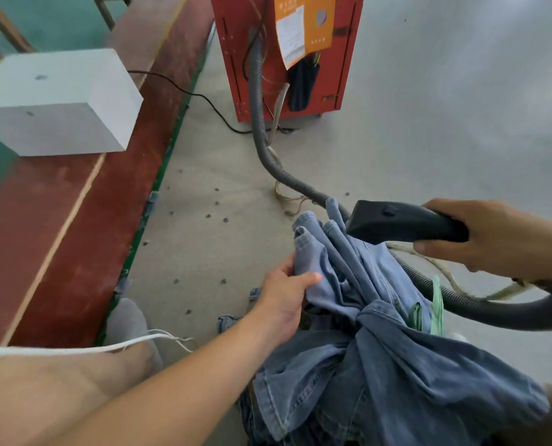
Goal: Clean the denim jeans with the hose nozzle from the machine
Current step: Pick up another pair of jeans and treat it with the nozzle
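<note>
At six o'clock, one left hand (284, 296) grips one crumpled blue denim jeans heap (381, 349); one right hand (480, 243) clamps one black plastic hose nozzle (397, 225), red metal machine (284, 56) at twelve.

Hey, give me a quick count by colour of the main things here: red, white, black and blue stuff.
Red: 1, the machine
White: 1, the box
Black: 1, the hose nozzle, held by the right hand
Blue: 1 bundle, the denim jeans, held by the left hand; how many pairs is unclear
Total: 4
</note>
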The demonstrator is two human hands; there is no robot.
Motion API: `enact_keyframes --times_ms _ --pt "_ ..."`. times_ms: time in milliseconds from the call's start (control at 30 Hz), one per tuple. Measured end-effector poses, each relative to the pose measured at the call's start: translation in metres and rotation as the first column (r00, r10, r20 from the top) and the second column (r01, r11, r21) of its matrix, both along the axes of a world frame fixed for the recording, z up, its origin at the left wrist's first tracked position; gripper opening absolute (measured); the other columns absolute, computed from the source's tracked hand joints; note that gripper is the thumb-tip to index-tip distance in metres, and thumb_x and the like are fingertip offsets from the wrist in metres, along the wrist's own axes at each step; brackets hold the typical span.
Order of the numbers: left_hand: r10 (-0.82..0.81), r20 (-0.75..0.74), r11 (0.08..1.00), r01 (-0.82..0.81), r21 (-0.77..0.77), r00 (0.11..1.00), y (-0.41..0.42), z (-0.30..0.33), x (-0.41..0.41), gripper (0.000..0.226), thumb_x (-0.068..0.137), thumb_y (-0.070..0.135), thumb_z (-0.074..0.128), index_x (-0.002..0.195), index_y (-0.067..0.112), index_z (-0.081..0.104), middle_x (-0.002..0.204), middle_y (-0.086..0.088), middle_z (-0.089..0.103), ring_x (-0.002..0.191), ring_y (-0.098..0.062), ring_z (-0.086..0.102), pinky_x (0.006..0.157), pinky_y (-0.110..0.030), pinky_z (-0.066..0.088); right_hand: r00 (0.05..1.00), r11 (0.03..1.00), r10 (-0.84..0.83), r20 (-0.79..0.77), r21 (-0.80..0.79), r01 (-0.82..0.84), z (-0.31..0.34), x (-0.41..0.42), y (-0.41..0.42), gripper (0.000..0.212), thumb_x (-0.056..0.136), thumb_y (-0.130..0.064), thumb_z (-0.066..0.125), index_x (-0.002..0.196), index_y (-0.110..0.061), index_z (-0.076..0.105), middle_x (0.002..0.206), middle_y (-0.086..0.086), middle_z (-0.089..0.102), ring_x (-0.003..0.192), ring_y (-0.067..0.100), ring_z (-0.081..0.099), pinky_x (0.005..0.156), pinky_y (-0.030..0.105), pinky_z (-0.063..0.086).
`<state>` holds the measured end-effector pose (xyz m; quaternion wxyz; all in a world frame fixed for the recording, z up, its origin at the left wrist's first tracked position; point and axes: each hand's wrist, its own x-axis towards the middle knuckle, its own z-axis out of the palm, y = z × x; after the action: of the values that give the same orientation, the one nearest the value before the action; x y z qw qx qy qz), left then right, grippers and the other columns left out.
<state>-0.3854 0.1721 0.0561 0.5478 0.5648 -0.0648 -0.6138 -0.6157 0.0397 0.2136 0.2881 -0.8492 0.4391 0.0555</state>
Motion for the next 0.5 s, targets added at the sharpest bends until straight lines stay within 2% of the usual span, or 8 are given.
enact_keyframes --times_ms 67,133,200,233,300,333,400,500 --pt "-0.188 0.315 0.978 0.208 -0.031 0.93 0.022 0.009 -0.009 0.049 0.09 -0.011 0.064 0.121 0.026 0.072 0.121 0.0 0.074 0.114 -0.018 0.069 0.096 -0.028 0.057 0.998 0.998 -0.045 0.04 0.051 0.043 0.013 -0.006 0.0 0.032 0.076 -0.072 0.063 0.101 -0.054 0.059 0.059 -0.012 0.067 0.044 0.005 0.062 0.045 0.02 0.049" --pt "-0.3 0.559 0.915 0.399 -0.061 0.773 0.043 0.016 -0.016 0.06 0.09 -0.012 0.062 0.129 0.034 0.068 0.131 0.015 0.065 0.121 0.005 0.059 0.105 -0.014 0.045 0.997 0.993 -0.068 0.027 0.098 0.065 0.021 -0.013 0.0 0.048 0.072 -0.081 0.062 0.107 -0.048 0.062 0.056 -0.003 0.066 0.043 0.014 0.062 0.041 0.023 0.05" --pt "-0.371 0.646 0.829 0.551 -0.094 0.667 0.058 0.021 -0.024 0.064 0.088 -0.013 0.061 0.138 0.027 0.063 0.135 0.023 0.058 0.125 0.016 0.05 0.112 -0.011 0.036 0.998 0.987 -0.049 -0.031 0.149 0.053 0.025 -0.02 0.001 0.067 0.069 -0.093 0.061 0.114 -0.044 0.063 0.056 0.003 0.066 0.045 0.021 0.063 0.043 0.042 0.057" --pt "-0.399 0.656 0.796 0.598 -0.1 0.64 0.063 0.022 -0.028 0.064 0.087 -0.011 0.061 0.139 0.025 0.063 0.132 0.027 0.059 0.123 0.016 0.05 0.111 -0.012 0.037 0.998 0.984 -0.039 -0.053 0.171 0.047 0.026 -0.023 0.002 0.074 0.065 -0.097 0.06 0.115 -0.042 0.063 0.057 0.004 0.067 0.046 0.023 0.064 0.045 0.047 0.059" --pt "-0.439 0.614 0.772 0.625 -0.116 0.656 0.069 0.022 -0.036 0.063 0.085 -0.009 0.061 0.138 0.025 0.065 0.121 0.034 0.064 0.114 0.012 0.057 0.1 -0.011 0.043 0.996 0.98 -0.007 -0.084 0.199 0.023 0.024 -0.028 0.004 0.079 0.063 -0.098 0.061 0.118 -0.042 0.063 0.06 0.004 0.068 0.05 0.026 0.066 0.05 0.05 0.06" --pt "-0.448 0.535 0.794 0.594 -0.13 0.716 0.069 0.022 -0.038 0.06 0.086 -0.011 0.059 0.136 0.023 0.064 0.12 0.028 0.068 0.108 0.007 0.06 0.095 -0.013 0.046 0.995 0.978 0.022 -0.093 0.207 -0.002 0.023 -0.03 0.005 0.078 0.063 -0.098 0.061 0.118 -0.043 0.064 0.061 0.004 0.068 0.051 0.024 0.067 0.052 0.048 0.061" --pt "-0.399 0.274 0.885 0.445 -0.135 0.875 0.065 0.02 -0.04 0.051 0.088 -0.017 0.055 0.128 0.015 0.058 0.123 0.004 0.072 0.1 -0.006 0.063 0.088 -0.02 0.051 0.991 0.976 0.065 -0.117 0.217 -0.038 0.02 -0.031 0.008 0.077 0.063 -0.1 0.059 0.117 -0.045 0.063 0.062 0.003 0.069 0.051 0.02 0.068 0.056 0.044 0.062" --pt "-0.246 0.009 0.966 0.246 -0.083 0.969 0.057 0.014 -0.043 0.048 0.084 -0.02 0.053 0.125 0.005 0.053 0.116 -0.01 0.075 0.101 -0.016 0.069 0.084 -0.027 0.054 0.983 0.97 0.065 -0.169 0.243 -0.022 0.017 -0.031 0.012 0.077 0.059 -0.101 0.056 0.113 -0.047 0.063 0.063 0.004 0.069 0.05 0.018 0.068 0.054 0.043 0.062"
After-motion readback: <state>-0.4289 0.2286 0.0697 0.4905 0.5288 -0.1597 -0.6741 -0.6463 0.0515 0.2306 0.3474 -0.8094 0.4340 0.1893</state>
